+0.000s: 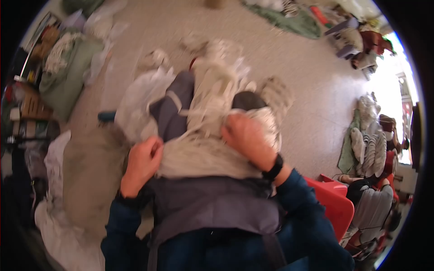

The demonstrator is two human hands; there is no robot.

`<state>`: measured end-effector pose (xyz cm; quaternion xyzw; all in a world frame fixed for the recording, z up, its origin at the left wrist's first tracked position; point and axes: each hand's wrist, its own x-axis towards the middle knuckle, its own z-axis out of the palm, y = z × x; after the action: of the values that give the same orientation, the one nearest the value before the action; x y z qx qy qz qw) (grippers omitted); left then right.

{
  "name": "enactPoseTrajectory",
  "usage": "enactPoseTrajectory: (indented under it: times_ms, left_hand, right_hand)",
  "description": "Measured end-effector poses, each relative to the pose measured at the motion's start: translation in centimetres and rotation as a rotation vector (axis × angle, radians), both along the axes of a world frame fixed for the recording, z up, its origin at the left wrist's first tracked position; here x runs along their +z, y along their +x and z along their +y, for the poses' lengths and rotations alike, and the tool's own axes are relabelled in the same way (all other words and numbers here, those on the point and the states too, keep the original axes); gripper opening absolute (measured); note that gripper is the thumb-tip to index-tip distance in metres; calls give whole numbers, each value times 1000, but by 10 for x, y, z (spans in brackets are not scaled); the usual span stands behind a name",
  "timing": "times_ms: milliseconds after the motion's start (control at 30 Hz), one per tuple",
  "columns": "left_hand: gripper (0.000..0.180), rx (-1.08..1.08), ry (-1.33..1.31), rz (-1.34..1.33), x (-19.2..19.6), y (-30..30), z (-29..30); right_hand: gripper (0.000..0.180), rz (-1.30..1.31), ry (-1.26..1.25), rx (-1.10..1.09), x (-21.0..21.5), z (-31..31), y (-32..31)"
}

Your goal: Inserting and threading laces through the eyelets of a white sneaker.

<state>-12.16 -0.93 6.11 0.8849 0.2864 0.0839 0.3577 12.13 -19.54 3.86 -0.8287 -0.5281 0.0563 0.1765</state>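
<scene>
Across my lap lies a pile of cream knitted pieces (203,158), which look like work gloves, over a dark grey apron (212,198). At the pile's left edge, my left hand (142,162) is closed in a pinch at the end of a thin cream strand (192,131). This strand crosses the pile toward my right hand (246,135), which is curled over the right side. Motion blurs the right fingers, and what they grip is hidden. A longer cream bundle (212,90) stretches forward between my knees, and a knitted glove (276,97) rests beyond my right knee.
Translucent plastic (135,108) lies by my left leg. A red plastic stool or chair (332,203) stands close on my right. Glove bundles (370,153) lie on green cloth farther right. A green sack (70,77) sits at the far left, and a person (373,203) is at the right edge.
</scene>
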Motion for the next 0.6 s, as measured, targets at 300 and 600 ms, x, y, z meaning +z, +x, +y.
enactPoseTrajectory:
  times_ms: [300, 600]
  left_hand:
    - [13, 8, 193, -230, 7, 25, -10]
    - [18, -305, 444, -360, -12, 91, -27]
  right_hand:
    - [19, -36, 433, -30, 8, 0, 8]
    - [8, 144, 371, 165, -3, -8, -1]
